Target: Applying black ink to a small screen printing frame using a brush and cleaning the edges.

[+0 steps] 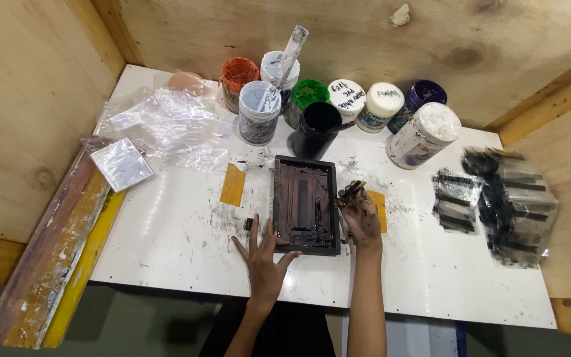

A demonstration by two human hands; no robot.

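Observation:
A small dark rectangular printing frame (304, 204) with an ink-covered screen lies in the middle of the white table (180, 231). My left hand (264, 260) rests flat with fingers spread against the frame's near left corner. My right hand (359, 213), smeared with black ink, sits at the frame's right edge and pinches a small dark and yellowish piece (353, 189) between its fingers.
Several ink jars (338, 112) stand along the back, one with a stirring stick (287, 56). Crumpled clear plastic (166, 122) lies at the left, ink-stained sheets (503, 198) at the right. Long wooden squeegees (61, 244) lean off the left edge. Yellow tape (232, 185) marks the table.

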